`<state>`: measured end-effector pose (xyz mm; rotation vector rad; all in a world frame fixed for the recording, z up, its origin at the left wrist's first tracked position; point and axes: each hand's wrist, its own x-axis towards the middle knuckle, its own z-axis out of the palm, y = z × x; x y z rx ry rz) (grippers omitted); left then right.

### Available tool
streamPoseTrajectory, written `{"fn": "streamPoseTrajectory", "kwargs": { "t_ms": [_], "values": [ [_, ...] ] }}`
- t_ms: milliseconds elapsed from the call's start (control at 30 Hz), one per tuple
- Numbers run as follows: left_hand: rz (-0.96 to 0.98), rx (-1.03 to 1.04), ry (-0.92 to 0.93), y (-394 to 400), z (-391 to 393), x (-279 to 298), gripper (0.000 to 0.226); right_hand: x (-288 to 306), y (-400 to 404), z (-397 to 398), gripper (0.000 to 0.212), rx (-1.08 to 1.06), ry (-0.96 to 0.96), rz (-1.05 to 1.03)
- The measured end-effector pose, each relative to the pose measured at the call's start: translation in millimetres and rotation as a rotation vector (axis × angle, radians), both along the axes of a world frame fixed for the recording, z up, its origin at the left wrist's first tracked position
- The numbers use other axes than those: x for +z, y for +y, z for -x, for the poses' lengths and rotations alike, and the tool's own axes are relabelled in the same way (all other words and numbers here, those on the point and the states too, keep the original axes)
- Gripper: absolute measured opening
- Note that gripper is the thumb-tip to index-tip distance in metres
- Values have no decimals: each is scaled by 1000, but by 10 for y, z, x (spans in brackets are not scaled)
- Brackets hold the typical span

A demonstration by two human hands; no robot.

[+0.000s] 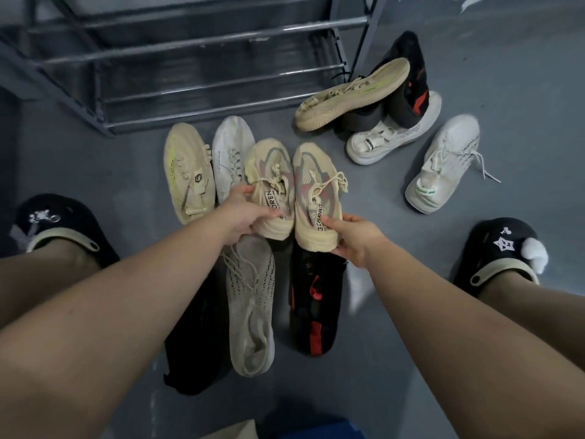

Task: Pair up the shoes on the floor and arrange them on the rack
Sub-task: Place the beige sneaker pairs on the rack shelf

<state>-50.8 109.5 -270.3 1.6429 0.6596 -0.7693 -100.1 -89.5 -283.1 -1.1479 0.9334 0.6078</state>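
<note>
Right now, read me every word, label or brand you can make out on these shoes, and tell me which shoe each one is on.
"OREN", start hidden by the thumb: tongue label of the tan sneaker held by the left hand.
"CAPRO", partly covered: tongue label of its mate held by the right hand.
Heel strip text on the beige shoe with yellow-green streak: too blurred to read.
Strap print on the white strap shoe: too small to read.
</note>
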Motion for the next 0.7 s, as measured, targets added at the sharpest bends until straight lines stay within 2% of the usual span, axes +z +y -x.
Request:
{"fn": "streamPoseTrajectory", "kwargs": {
  "t_ms": [100, 267, 467, 600, 700],
  "values": [
    [157, 147, 32, 131, 194, 175, 82, 162, 76, 135, 49, 15, -22, -40],
    [265, 281, -6, 428, 470, 473, 84, 471, 300, 296, 39, 55, -99, -85],
    [313, 277, -99, 750, 594, 1030, 63, 948, 569, 305, 42, 137, -224, -76],
    [338, 227, -178, 953, 608, 1495, 47, 1351, 704, 206, 21, 198, -330, -69],
    [331, 214, -229, 1078, 573, 1840, 43, 1640, 787, 123, 19, 231, -410, -49]
  ]
}}
